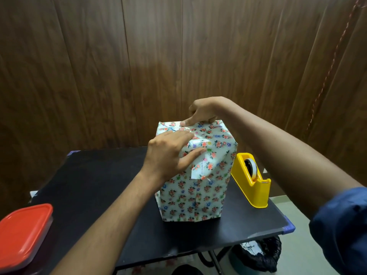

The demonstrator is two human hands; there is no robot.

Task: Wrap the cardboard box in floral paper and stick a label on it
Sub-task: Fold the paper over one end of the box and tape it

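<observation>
The box [198, 197], fully covered in floral paper, stands upright in the middle of the black table [93, 175]. A white label [200, 168] with printed text lies on its near face, partly under my left hand [170, 153]. My left hand presses flat on that face, fingers straight over the label's upper part. My right hand [200, 114] grips the far top edge of the box, thumb lying on the top and fingers curled behind it.
A yellow tape dispenser [251, 179] stands just right of the box. A red-lidded container [21, 235] sits at the table's near left corner. A bin with a black bag [258, 255] stands below the table's right edge. Wood panelling rises behind.
</observation>
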